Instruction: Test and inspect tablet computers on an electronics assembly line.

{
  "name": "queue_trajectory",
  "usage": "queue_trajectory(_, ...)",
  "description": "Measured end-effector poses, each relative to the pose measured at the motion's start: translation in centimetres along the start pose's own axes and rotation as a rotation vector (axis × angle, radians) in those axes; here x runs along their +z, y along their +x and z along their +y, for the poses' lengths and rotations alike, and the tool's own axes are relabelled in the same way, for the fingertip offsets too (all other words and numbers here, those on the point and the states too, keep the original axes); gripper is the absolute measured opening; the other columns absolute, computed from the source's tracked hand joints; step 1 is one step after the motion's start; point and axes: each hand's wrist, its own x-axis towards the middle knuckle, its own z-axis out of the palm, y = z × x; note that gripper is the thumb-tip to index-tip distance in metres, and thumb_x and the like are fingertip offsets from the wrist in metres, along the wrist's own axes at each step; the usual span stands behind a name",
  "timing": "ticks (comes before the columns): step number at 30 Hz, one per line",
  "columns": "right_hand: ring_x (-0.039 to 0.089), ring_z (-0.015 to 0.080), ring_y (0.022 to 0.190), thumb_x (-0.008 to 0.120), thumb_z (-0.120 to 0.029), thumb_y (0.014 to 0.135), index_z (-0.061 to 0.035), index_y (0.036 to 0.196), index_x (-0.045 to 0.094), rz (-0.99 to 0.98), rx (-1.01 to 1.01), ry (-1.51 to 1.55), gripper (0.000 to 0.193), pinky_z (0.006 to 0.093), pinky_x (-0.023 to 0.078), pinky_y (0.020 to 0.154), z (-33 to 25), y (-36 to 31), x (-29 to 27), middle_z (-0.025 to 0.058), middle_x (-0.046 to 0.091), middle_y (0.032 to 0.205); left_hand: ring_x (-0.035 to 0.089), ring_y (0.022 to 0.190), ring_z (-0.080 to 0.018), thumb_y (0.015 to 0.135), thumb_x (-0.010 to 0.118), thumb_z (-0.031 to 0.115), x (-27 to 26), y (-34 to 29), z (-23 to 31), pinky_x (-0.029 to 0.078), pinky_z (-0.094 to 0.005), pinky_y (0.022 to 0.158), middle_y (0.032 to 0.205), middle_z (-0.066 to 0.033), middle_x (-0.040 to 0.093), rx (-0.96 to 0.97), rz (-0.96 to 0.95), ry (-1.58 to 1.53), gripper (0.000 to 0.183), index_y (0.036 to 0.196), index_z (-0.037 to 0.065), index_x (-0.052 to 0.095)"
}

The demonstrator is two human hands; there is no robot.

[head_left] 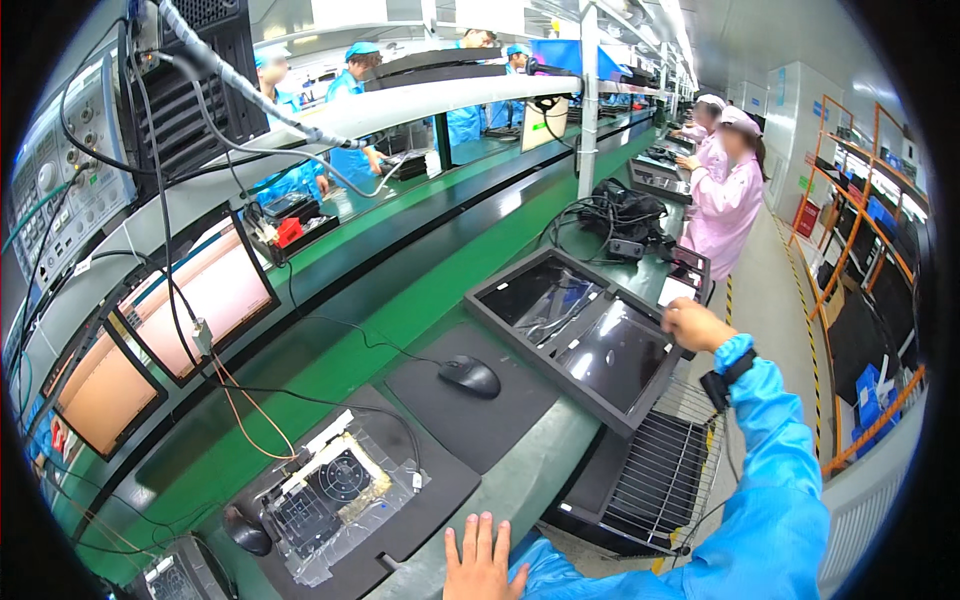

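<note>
My left hand (480, 562) rests at the near edge of the bench with its fingers stretched out and nothing in it. My right hand (697, 326) is closed, its fingers curled at the right rim of a black two-section tray (556, 352). What the fingertips hold, if anything, is hidden. Dark glossy screen panels lie in the tray: one with clear film (545, 295) in the far left section, another (614, 356) in the near right. A small white item (677, 291) lies just beyond my right hand. Left of the tray, a black mouse (469, 376) sits on a dark mat (455, 420).
A taped test fixture (335, 490) with wires lies on a black board at the left. Lit display panels (200, 300) stand behind it. Tangled black cables (615, 220) pile beyond the tray. A wire basket (670, 470) stands below the bench. People in pink (725, 195) work farther along.
</note>
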Motion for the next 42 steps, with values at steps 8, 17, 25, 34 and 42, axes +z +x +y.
queue_trajectory(8,0.078,0.0315,0.11,0.081,-0.036,0.099,0.0004,0.15,0.059,-0.209,0.805,1.439,0.067,0.0449,0.065,0.087,-8.5,16.3,6.3,0.0222,0.07,0.137,0.038,0.163,-0.0378,0.096,0.078,0.045,1.4,-0.2,-0.8,0.027,-0.0651,0.131,0.173,-0.0196,0.044,0.025,0.003,0.147,0.085,0.166,0.008,0.047)
queue_trajectory(17,0.048,0.0197,0.052,0.076,-0.061,0.096,-0.013,0.097,0.052,-0.226,0.884,1.76,0.054,0.0399,0.043,0.055,0.9,26.2,16.8,0.0047,0.061,0.076,0.036,0.164,-0.0365,0.101,0.072,0.04,2.3,-1.9,-0.8,0.027,-0.0589,0.134,0.174,-0.0214,0.042,0.036,0.083,0.197,0.08,0.167,0.002,0.045)
queue_trajectory(25,0.063,0.0149,0.071,0.084,-0.036,0.094,-0.0119,0.092,0.06,0.21,0.606,2.082,0.034,0.0276,0.052,0.061,-9.8,22.0,5.9,-0.0004,0.062,0.083,0.042,0.158,-0.0445,0.093,0.078,0.031,4.9,-2.3,-2.5,0.027,-0.0626,0.133,0.163,-0.0287,0.05,0.088,0.219,-0.279,0.069,0.152,0.001,0.058)
queue_trajectory(34,0.07,0.0203,0.081,0.06,-0.035,0.117,-0.0079,0.108,0.076,-0.059,-0.325,1.977,0.033,0.0372,0.058,0.073,-37.7,-1.6,-0.2,0.0051,0.077,0.096,0.034,0.165,-0.0357,0.093,0.091,0.02,-1.0,-5.0,-2.2,0.023,-0.0509,0.136,0.176,-0.024,0.037,-0.051,0.576,-1.249,0.113,0.177,0.006,0.018)
queue_trajectory(42,0.076,0.0331,0.096,0.064,-0.064,0.107,0.0008,0.122,0.077,-1.07,-0.98,0.554,0.068,0.0436,0.061,0.083,-62.0,-9.8,-1.8,0.0212,0.078,0.115,0.061,0.14,-0.0329,0.115,0.055,0.033,-4.5,-21.1,-5.8,0.046,-0.0527,0.122,0.159,-0.0143,0.06,-0.317,1.596,-1.621,0.053,0.158,0.004,0.054)
